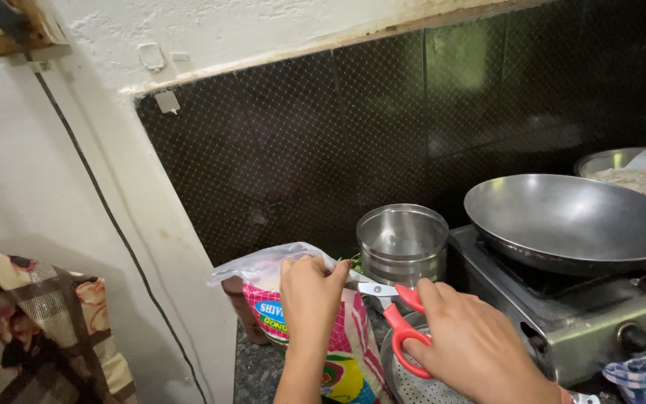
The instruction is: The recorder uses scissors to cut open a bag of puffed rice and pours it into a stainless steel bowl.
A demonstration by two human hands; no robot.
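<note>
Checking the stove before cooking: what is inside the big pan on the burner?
The wok-like pan on the stove looks empty, bare metal showing. The burner beneath is mostly hidden by it.

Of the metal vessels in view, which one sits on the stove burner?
The wide shallow pan rests on the stove; the steel canister stands beside it, and the perforated strainer lies under the right hand.

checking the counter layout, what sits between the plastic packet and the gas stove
In the head view, a round steel container stands between the plastic packet and the gas stove; nearer the camera, the right hand holds red-handled scissors over a perforated steel strainer.
</note>
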